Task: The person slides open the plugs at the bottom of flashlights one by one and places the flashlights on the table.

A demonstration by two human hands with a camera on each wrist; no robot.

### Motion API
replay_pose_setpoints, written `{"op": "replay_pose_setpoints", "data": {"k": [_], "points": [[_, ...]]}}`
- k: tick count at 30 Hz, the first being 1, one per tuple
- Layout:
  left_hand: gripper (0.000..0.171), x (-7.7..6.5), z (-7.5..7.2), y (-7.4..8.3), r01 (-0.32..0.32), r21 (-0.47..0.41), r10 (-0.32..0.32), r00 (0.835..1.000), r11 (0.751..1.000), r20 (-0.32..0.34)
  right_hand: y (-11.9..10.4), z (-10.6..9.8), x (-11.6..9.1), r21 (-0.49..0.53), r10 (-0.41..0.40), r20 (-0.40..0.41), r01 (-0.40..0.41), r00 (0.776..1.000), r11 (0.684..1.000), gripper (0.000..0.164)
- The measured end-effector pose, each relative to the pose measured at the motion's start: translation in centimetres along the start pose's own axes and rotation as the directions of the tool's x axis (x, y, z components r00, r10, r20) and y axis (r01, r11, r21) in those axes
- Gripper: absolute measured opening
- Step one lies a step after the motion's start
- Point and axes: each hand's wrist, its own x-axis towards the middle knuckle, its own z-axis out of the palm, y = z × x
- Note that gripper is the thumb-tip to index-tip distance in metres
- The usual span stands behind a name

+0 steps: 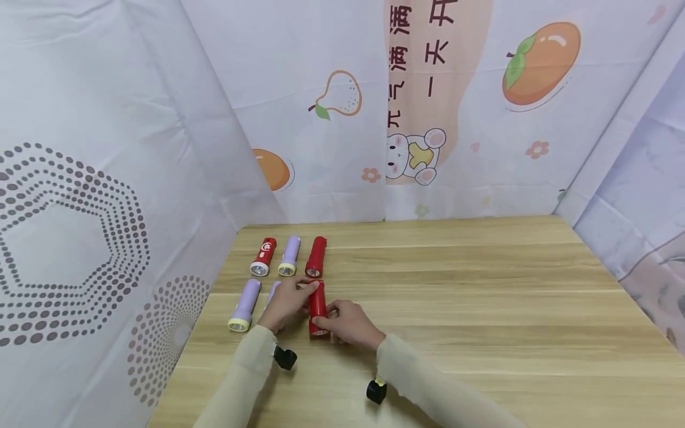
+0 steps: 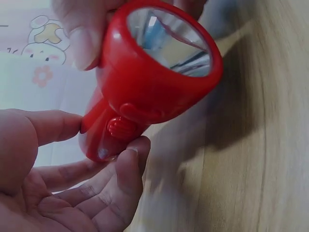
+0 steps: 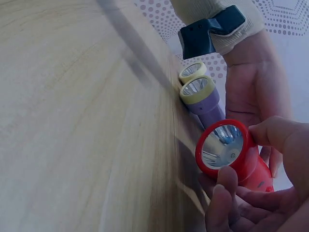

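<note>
We reach forward with both hands angled inward: our left hand [image 1: 289, 302] pinches the tail of a red torch [image 1: 318, 300], while our right hand [image 1: 350, 323] grips its head between thumb and fingers. The table [image 1: 471, 303] runs far to our right and back to the curtain [image 1: 342, 205]; toward its nearer left edge lie two purple torches [image 1: 245, 304], one partly hidden by our left hand. The red torch sits between our hands, lens toward us, just in front of another red torch [image 1: 317, 255].
</note>
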Motion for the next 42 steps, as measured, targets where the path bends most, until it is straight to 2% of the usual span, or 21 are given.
{"op": "replay_pose_setpoints", "data": {"k": [9, 14, 24, 36, 42], "points": [[0.032, 0.0, 0.1, -0.3, 0.004, -0.167, 0.006, 0.998, 0.986, 0.058, 0.5, -0.9, -0.6, 0.029, 0.018, 0.024, -0.018, 1.0, 0.999, 0.038], [0.032, 0.0, 0.4, -0.4, -0.001, -0.217, 0.02, 0.996, 0.976, 0.084, 0.6, -1.6, -1.0, 0.045, 0.033, 0.042, -0.035, 0.999, 0.998, 0.038], [0.034, 0.3, 1.3, -0.8, -0.024, -0.27, 0.056, 0.992, 0.962, 0.112, 1.2, -2.8, -1.6, 0.027, 0.024, 0.067, -0.026, 0.997, 0.999, 0.029], [0.037, -0.2, 2.7, 0.5, -0.038, -0.27, 0.081, 0.985, 0.962, 0.15, 2.1, -4.5, -2.7, 0.045, 0.013, 0.087, -0.017, 0.996, 0.999, 0.028], [0.038, -0.4, 3.3, 1.2, -0.027, -0.27, 0.073, 0.984, 0.962, 0.16, 2.4, -5.3, -3.3, 0.038, 0.012, 0.086, -0.015, 0.996, 0.999, 0.027]]}}
